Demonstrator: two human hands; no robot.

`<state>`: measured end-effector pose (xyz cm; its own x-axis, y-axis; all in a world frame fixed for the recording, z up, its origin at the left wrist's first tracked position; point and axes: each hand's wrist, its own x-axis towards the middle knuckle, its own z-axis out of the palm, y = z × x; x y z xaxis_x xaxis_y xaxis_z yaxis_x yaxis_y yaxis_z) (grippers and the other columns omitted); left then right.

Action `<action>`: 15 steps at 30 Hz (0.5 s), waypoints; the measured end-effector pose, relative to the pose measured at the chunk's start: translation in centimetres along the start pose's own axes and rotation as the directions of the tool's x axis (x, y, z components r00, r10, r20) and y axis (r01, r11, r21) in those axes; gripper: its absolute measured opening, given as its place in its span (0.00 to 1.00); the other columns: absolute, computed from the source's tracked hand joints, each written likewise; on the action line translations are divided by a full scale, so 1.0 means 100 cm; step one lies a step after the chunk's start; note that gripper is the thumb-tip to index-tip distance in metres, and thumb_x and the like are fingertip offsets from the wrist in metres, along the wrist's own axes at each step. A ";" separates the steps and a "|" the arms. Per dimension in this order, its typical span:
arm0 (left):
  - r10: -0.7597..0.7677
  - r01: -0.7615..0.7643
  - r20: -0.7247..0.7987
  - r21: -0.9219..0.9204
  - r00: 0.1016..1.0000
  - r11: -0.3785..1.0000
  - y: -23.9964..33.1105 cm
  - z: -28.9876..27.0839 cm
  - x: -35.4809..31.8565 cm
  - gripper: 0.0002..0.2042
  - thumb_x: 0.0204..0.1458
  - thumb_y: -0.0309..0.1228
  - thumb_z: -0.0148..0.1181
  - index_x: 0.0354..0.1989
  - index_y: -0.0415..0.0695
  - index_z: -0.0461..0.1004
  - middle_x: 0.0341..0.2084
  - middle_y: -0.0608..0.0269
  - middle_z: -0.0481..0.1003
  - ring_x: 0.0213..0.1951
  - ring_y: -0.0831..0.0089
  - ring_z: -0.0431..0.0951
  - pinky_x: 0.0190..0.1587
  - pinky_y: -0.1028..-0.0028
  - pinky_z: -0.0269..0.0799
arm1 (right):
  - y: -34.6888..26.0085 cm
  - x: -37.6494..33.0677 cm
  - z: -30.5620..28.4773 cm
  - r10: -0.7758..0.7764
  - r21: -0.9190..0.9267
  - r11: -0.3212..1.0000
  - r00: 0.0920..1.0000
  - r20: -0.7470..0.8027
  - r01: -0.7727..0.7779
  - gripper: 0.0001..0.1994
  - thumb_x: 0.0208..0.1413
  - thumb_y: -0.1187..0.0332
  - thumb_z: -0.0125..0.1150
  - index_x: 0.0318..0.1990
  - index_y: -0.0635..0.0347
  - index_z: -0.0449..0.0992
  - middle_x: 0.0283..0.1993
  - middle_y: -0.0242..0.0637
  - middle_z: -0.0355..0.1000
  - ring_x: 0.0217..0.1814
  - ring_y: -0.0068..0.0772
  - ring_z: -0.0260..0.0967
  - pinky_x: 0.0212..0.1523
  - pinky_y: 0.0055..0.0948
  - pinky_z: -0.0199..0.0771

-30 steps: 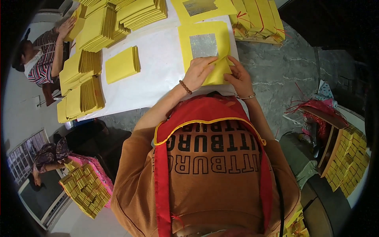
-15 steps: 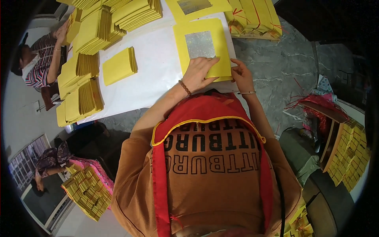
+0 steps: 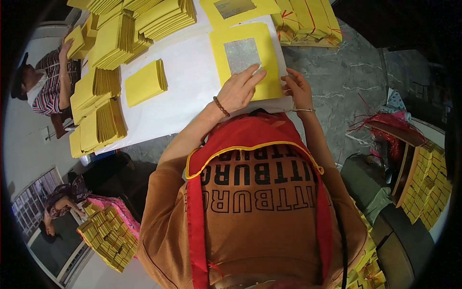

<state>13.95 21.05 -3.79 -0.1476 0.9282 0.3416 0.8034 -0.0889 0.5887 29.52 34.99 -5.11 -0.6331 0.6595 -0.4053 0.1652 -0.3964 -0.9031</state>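
A yellow paper sheet with a silver square [image 3: 243,54] lies flat near the table's front edge. My left hand [image 3: 239,90] rests on its lower part, with fingers stretched toward the silver square. My right hand [image 3: 299,91] is beside the sheet's right edge, its fingers loosely bent and apart, with nothing seen in them. Another yellow sheet with a silver patch [image 3: 236,7] lies just beyond. To the left is a small folded yellow paper stack [image 3: 146,84] on the white table top [image 3: 187,62].
Tall piles of folded yellow paper [image 3: 113,41] line the table's left side. Tied yellow bundles [image 3: 308,24] stand at the back right. A co-worker [image 3: 50,82] handles yellow paper at the far left; another person [image 3: 65,200] is lower left, by stacked yellow bundles [image 3: 109,236].
My left hand has lifted its fingers from a curled press to a straighter reach toward the silver square. My right hand has drawn slightly away from the sheet's edge, its fingers opening.
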 end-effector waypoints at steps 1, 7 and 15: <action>0.032 -0.032 -0.031 0.010 0.999 0.999 0.000 0.000 -0.001 0.24 0.40 0.20 0.50 0.50 0.47 0.62 0.49 0.49 0.60 0.39 0.58 0.69 0.40 0.67 0.65 | 0.000 -0.002 0.000 -0.014 -0.094 0.996 0.999 -0.033 0.011 0.16 0.52 0.71 0.49 0.50 0.60 0.64 0.39 0.35 0.68 0.35 0.21 0.65 0.34 0.20 0.66; 0.124 -0.136 0.098 0.120 0.987 0.983 -0.010 0.001 0.000 0.21 0.39 0.23 0.54 0.47 0.47 0.66 0.51 0.50 0.57 0.38 0.59 0.69 0.39 0.67 0.65 | 0.014 -0.008 -0.001 -0.181 -0.196 0.961 0.980 0.084 0.194 0.18 0.52 0.70 0.49 0.52 0.59 0.64 0.46 0.37 0.67 0.46 0.26 0.64 0.46 0.24 0.63; 0.105 -0.132 0.193 0.130 0.976 0.983 -0.002 -0.002 -0.004 0.31 0.34 0.34 0.63 0.51 0.45 0.61 0.50 0.55 0.59 0.47 0.61 0.62 0.48 0.67 0.56 | -0.001 -0.020 0.007 -0.218 -0.347 0.908 0.973 0.080 0.232 0.17 0.51 0.71 0.48 0.50 0.63 0.65 0.46 0.39 0.67 0.45 0.25 0.64 0.45 0.24 0.64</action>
<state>13.79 20.60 -3.92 0.0520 0.9659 0.2538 0.8839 -0.1628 0.4384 30.19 33.28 -4.13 -0.7124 0.6768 -0.1857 0.2657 0.0151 -0.9639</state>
